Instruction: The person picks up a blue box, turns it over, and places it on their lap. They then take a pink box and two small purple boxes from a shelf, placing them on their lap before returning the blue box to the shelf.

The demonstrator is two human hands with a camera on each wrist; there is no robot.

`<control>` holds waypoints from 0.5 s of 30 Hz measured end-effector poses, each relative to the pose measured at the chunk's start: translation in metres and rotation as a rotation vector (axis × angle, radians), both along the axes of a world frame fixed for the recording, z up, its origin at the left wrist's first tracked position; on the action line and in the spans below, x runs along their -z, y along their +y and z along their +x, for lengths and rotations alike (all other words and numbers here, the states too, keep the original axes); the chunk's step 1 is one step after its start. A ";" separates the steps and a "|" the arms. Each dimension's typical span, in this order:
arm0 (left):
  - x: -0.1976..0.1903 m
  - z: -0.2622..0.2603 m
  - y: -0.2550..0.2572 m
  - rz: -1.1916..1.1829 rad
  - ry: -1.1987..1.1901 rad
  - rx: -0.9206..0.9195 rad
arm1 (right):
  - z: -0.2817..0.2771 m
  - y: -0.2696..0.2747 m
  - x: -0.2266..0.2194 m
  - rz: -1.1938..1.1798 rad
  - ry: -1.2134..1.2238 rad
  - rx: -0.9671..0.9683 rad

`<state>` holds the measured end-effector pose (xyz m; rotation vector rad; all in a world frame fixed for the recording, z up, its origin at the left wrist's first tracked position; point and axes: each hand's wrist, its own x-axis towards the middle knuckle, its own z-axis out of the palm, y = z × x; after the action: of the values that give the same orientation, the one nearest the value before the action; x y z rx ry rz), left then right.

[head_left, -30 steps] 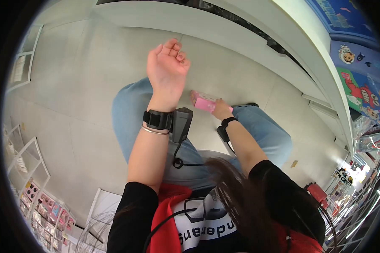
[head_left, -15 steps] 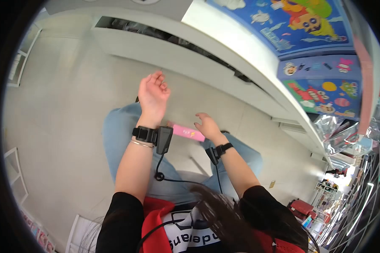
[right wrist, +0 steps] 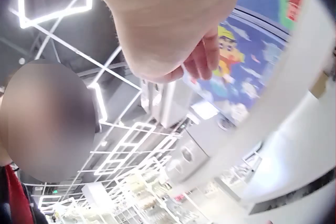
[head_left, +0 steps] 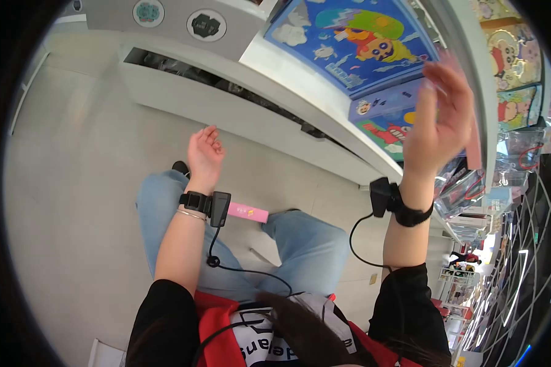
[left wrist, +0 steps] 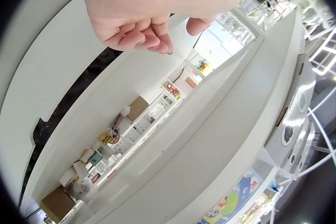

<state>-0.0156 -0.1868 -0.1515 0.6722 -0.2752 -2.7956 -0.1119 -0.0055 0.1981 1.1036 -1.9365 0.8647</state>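
Note:
My right hand (head_left: 439,119) is raised over the shelf, its fingers slightly bent and blurred, with nothing seen in its grasp. Behind it in the head view are a blue cartoon-printed box (head_left: 355,46) and a second one (head_left: 379,131) with a red figure, partly covered by the hand. My left hand (head_left: 206,158) hangs in the air above the knee, palm up, fingers loosely curled around nothing. Just right of the left wrist a long pink box (head_left: 250,212) lies between the knees, one end hidden behind the wrist camera.
A white shelf unit (head_left: 257,131) runs diagonally ahead, with a dark slot along its lower part. Clear plastic packages (head_left: 468,189) hang at the right, beside a pink strip (head_left: 473,147) on the shelf edge. Grey floor tiles (head_left: 73,183) extend to the left.
My right hand has let go of the pink box and risen to the right, up to the shelf. The head view has turned toward the shelf; my left hand keeps its loose curl.

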 end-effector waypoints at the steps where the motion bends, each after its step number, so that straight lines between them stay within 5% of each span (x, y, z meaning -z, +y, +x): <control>1: 0.004 -0.001 0.001 0.003 0.020 -0.003 | -0.007 -0.006 -0.007 0.003 0.020 -0.003; 6: 0.001 -0.002 0.002 -0.010 -0.002 -0.009 | -0.042 -0.033 -0.026 0.412 0.179 0.225; 12: 0.001 -0.002 0.001 -0.011 -0.006 -0.008 | -0.073 -0.044 -0.018 0.584 0.358 0.384; 15: -0.002 -0.001 0.000 -0.011 -0.022 -0.025 | -0.069 -0.044 -0.019 0.550 0.255 0.305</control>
<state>-0.0170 -0.1868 -0.1497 0.6992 -0.2840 -2.7627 -0.1807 -0.0494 0.2170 1.1095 -2.0981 0.0145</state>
